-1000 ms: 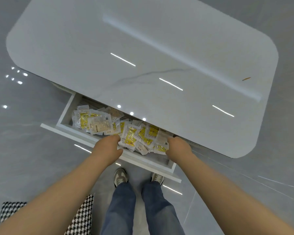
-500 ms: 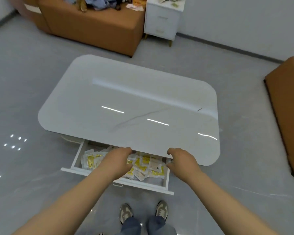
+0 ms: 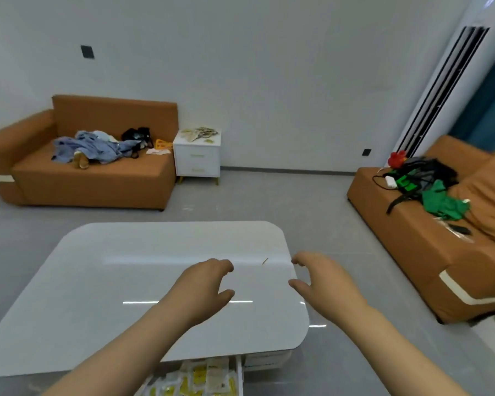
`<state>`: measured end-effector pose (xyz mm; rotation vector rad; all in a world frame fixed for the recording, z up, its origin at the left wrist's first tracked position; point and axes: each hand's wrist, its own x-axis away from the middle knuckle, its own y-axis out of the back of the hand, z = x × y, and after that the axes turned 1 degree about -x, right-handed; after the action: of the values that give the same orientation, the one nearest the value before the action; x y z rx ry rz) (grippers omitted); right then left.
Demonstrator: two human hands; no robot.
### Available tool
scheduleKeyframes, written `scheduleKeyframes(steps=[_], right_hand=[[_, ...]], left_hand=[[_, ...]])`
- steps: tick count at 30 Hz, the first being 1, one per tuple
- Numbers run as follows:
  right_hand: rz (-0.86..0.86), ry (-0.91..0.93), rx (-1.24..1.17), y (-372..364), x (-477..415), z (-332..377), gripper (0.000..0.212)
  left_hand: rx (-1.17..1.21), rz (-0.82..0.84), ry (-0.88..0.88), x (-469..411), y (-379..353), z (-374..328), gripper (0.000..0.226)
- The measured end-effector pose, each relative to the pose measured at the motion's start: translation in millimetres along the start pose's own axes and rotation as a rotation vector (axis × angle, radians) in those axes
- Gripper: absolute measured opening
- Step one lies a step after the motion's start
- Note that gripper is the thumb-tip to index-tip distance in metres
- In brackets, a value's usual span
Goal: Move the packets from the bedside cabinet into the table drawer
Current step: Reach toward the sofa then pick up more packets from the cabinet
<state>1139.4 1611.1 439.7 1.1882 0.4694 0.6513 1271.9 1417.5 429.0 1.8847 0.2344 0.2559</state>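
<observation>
My left hand point(image 3: 205, 290) and my right hand point(image 3: 323, 278) hover over the white table point(image 3: 97, 281), both empty with fingers loosely curled. Below them the table drawer point(image 3: 239, 375) stands pulled out, filled with several yellow-and-white packets point(image 3: 203, 378). Across the room a white bedside cabinet point(image 3: 197, 158) with two drawers stands against the wall beside a sofa. More packets point(image 3: 199, 134) lie on its top.
An orange sofa point(image 3: 92, 178) with clothes on it sits at the far left. A second orange sofa point(image 3: 440, 252) with green cloth and cables is at the right. A tall white air conditioner point(image 3: 452, 81) stands in the right corner. Grey floor lies between table and cabinet.
Both hands have left the drawer and risen above the tabletop. My view has lifted from the drawer to the room, bringing the bedside cabinet and sofas into sight.
</observation>
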Motion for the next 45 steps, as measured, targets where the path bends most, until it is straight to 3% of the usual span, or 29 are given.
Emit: scheduleKeyframes(steps=[12, 21, 30, 45], right_hand=[[-0.343, -0.002, 0.149, 191.8, 75.1, -159.2, 0.045], [-0.523, -0.087, 0.158, 273.6, 105.2, -255.8, 0.040], [-0.566, -0.158, 0.189, 299.8, 57.8, -339.4, 0.040], [-0.534, -0.177, 0.189, 340.9, -150.2, -446.3, 0.037]], left_hand=[[-0.022, -0.266, -0.302, -59.7, 48.5, -242.3, 0.044], [0.013, -0.397, -0.459, -114.7, 62.9, -368.1, 0.046], [0.040, -0.416, -0.528, -213.2, 53.5, -420.0, 0.045], [0.042, -0.407, -0.520, -450.8, 68.3, -434.2, 0.046]])
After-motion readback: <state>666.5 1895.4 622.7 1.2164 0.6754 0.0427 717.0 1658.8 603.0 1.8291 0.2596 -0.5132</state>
